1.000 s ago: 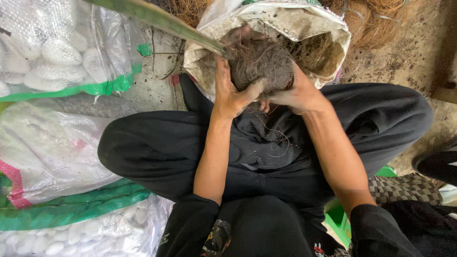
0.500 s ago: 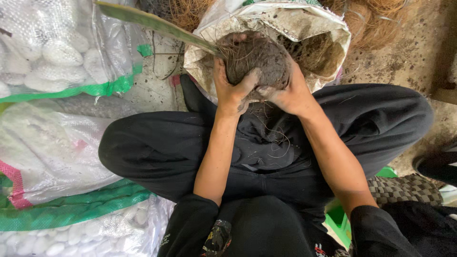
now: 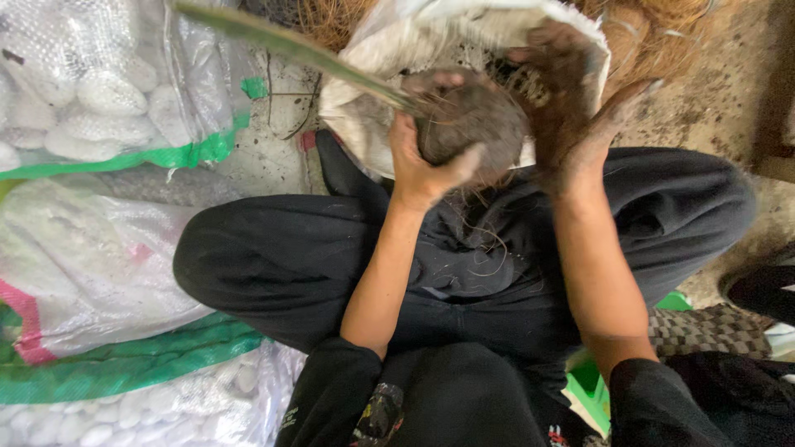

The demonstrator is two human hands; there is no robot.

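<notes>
Cupping a round, brown coconut from below, the left hand curls its fingers around the shell and holds it over the mouth of a white woven sack, so loose fibre drops inside. A long green blade slants in from the upper left, its tip meeting the coconut — seemingly the edge the husk is worked against. The right hand is closed on a dark, stringy tuft of husk fibre just beside the nut. Stray hairs cling to the black trousers of the seated person. Clear plastic bags of smooth white oval pieces, edged green, lie at left.
</notes>
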